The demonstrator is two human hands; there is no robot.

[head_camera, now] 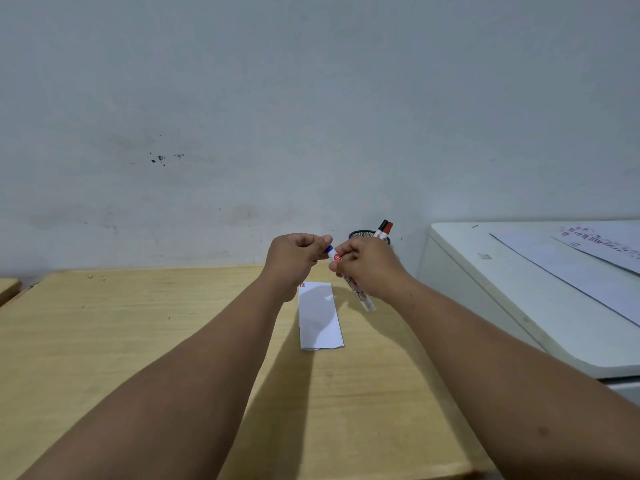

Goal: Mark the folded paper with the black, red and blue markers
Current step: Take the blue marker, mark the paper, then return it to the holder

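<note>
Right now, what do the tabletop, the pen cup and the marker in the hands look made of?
Tabletop: pale wood or wood-look laminate, matte, faint grain streaks. Pen cup: looks like black wire mesh, mostly hidden. Blue marker: probably glossy white plastic, printed barrel, held by the right hand and left hand.

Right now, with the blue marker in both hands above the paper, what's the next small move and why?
Probably seat the blue cap fully and drop the blue marker into the mesh cup. The folded paper already shows small marks at its top left corner, including red and blue, and the left hand pinches the cap end while the right hand grips the barrel.
</note>
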